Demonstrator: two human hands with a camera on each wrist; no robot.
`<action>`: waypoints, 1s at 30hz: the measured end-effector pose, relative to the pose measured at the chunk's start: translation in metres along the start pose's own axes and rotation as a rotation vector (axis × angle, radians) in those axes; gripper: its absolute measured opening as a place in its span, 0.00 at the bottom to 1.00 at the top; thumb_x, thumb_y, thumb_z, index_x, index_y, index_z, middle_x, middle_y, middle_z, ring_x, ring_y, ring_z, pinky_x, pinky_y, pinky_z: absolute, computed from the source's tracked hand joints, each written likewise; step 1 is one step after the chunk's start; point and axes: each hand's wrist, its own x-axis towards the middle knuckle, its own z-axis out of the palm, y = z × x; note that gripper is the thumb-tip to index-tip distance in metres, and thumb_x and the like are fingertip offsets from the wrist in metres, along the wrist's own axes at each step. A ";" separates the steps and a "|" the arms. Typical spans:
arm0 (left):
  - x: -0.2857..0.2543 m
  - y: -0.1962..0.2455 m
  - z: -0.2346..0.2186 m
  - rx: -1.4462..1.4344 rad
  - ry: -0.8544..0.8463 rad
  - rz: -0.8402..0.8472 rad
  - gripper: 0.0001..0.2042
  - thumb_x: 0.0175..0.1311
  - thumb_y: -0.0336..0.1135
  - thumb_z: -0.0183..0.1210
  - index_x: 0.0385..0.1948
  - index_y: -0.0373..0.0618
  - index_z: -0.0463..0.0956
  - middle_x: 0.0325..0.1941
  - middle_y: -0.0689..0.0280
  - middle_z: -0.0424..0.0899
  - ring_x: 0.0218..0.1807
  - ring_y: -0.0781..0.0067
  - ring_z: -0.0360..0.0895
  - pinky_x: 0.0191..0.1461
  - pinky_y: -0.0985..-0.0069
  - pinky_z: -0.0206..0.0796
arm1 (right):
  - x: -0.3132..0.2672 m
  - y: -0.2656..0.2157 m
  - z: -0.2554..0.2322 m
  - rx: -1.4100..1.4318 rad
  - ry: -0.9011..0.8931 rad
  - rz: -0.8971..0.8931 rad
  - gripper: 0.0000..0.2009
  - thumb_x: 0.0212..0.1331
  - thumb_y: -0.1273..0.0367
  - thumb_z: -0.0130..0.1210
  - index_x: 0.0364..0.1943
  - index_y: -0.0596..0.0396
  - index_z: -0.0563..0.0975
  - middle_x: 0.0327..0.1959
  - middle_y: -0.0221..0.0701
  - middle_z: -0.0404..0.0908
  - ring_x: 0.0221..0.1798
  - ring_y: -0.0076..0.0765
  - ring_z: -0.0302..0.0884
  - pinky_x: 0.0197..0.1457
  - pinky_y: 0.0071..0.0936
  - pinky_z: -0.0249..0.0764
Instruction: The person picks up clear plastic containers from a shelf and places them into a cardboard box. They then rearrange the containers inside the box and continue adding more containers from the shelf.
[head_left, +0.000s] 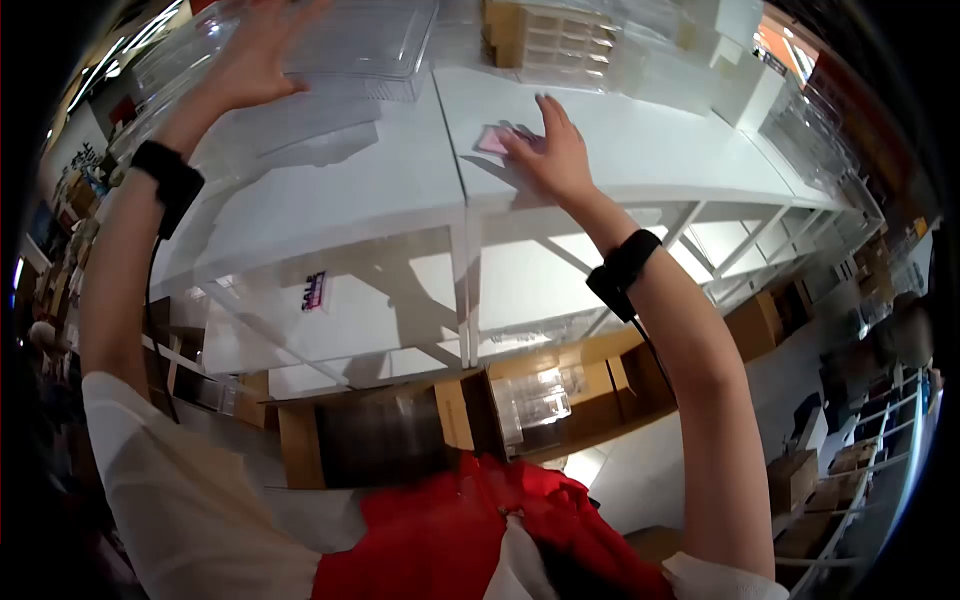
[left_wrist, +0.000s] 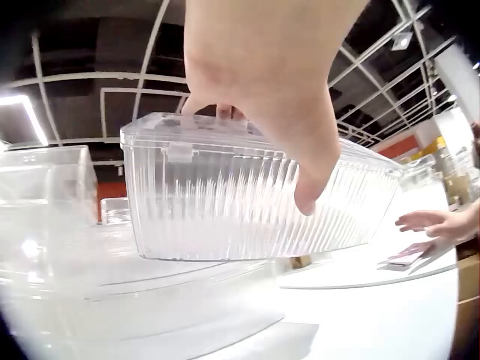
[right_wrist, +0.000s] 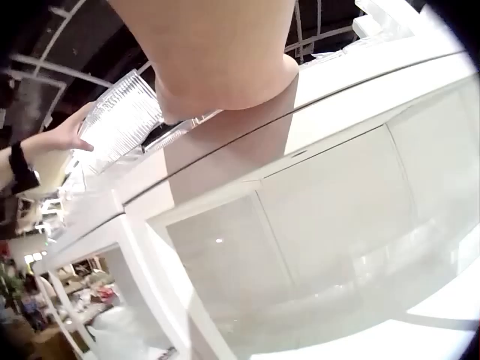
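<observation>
My left hand (head_left: 250,62) grips a clear plastic lidded box (left_wrist: 247,202) with ribbed sides. In the left wrist view its thumb lies along the ribbed side and its other fingers reach over the lid. The box sits at the upper left of the head view, above clear plastic pieces (left_wrist: 172,300). My right hand (head_left: 558,158) is low over the white tabletop (head_left: 660,150), fingers extended, its thumb side overlapping a small flat pink item (head_left: 493,139). In the right wrist view the back of that hand (right_wrist: 217,60) hides its fingers.
Clear drawer units (head_left: 567,48) stand at the back, with more clear containers (head_left: 810,130) at the right. Below, a shelf (head_left: 380,300) holds a small purple-and-pink item (head_left: 314,291). Open cardboard boxes (head_left: 455,412) sit on the floor by the frame. A seam divides the tabletop.
</observation>
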 end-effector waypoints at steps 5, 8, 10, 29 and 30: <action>0.018 0.120 -0.061 -0.028 0.050 0.047 0.49 0.26 0.35 0.72 0.62 0.60 0.58 0.61 0.53 0.60 0.63 0.51 0.58 0.62 0.59 0.56 | -0.044 -0.042 -0.070 1.209 -0.201 0.227 0.42 0.55 0.47 0.50 0.65 0.57 0.46 0.68 0.44 0.45 0.68 0.48 0.49 0.67 0.44 0.51; 0.027 0.193 -0.080 0.146 0.105 0.190 0.38 0.37 0.43 0.66 0.59 0.56 0.64 0.61 0.50 0.59 0.63 0.49 0.56 0.65 0.57 0.50 | -0.088 -0.043 -0.127 1.084 -0.359 0.082 0.43 0.54 0.46 0.50 0.66 0.56 0.45 0.67 0.46 0.46 0.66 0.50 0.53 0.64 0.46 0.58; 0.027 0.243 -0.077 0.341 0.159 0.201 0.36 0.40 0.46 0.65 0.58 0.52 0.65 0.58 0.47 0.61 0.63 0.47 0.56 0.65 0.55 0.49 | -0.103 -0.022 -0.160 0.821 -0.450 0.090 0.41 0.53 0.48 0.50 0.65 0.56 0.48 0.62 0.50 0.58 0.62 0.50 0.61 0.60 0.43 0.65; -0.155 0.684 0.141 -0.932 -0.975 -0.524 0.34 0.46 0.42 0.64 0.58 0.47 0.63 0.59 0.56 0.65 0.61 0.55 0.61 0.65 0.54 0.49 | -0.403 0.447 -0.052 0.083 -1.323 1.185 0.26 0.48 0.55 0.58 0.51 0.53 0.71 0.49 0.37 0.73 0.47 0.37 0.74 0.37 0.32 0.77; -0.171 0.702 0.151 -0.993 -1.031 -0.553 0.33 0.47 0.44 0.63 0.58 0.46 0.63 0.58 0.56 0.66 0.61 0.55 0.61 0.65 0.54 0.48 | -0.431 0.468 -0.022 -0.083 -1.322 1.207 0.25 0.47 0.54 0.58 0.50 0.50 0.73 0.51 0.38 0.72 0.48 0.38 0.73 0.37 0.32 0.78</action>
